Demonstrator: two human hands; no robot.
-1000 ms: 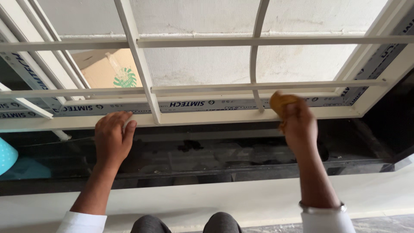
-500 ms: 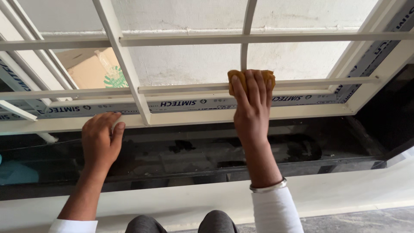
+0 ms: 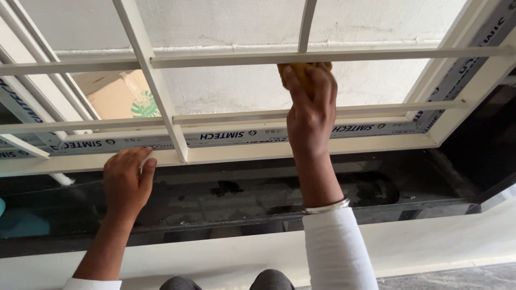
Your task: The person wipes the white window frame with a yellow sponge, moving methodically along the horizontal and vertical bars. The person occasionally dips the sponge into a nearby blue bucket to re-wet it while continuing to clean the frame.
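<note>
While the right hand (image 3: pixel 309 110) presses a yellow cloth (image 3: pixel 301 69) against the upright bar of the cream window grille (image 3: pixel 153 86), its grip closed over the cloth, the left hand (image 3: pixel 124 180) rests on the lower window frame (image 3: pixel 236 152), fingers curled on its edge, holding nothing. Below lies a dark sill (image 3: pixel 242 196).

Home interior at a window: cream metal window grille (image 3: pixel 161 115) over a mesh screen (image 3: pixel 231 21), new frame still wearing protective film (image 3: pixel 242 134), dusty black stone sill (image 3: pixel 226 198), painted wall below.
</note>
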